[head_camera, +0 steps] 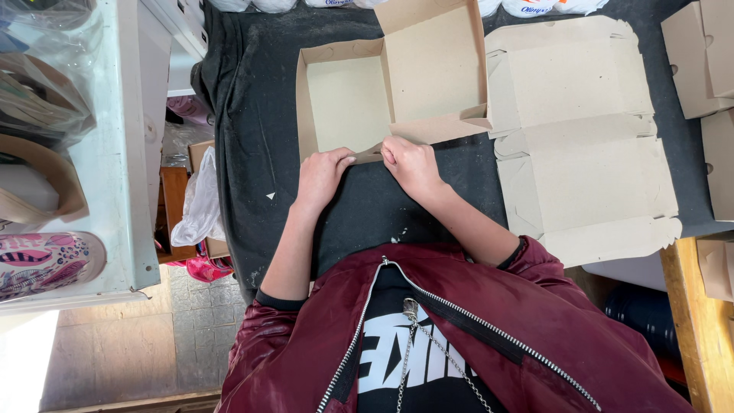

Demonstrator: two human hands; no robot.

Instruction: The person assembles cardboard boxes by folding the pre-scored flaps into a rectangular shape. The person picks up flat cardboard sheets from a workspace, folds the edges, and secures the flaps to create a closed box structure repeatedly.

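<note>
A half-folded brown cardboard box (pixel 348 103) lies on a dark cloth-covered table (pixel 260 153), its base formed on the left and its lid panel (pixel 436 61) open to the right. My left hand (pixel 321 174) pinches the near wall of the box with fingers and thumb. Just to its right, my right hand (pixel 411 164) presses the same near wall at the fold. Both hands meet at the box's front edge.
A stack of flat, unfolded cardboard box blanks (pixel 581 138) lies to the right. More cardboard pieces (pixel 699 61) sit at the far right, by a wooden edge (pixel 692 321). A white cabinet (pixel 115 153) and a plastic bag (pixel 200 203) are on the left.
</note>
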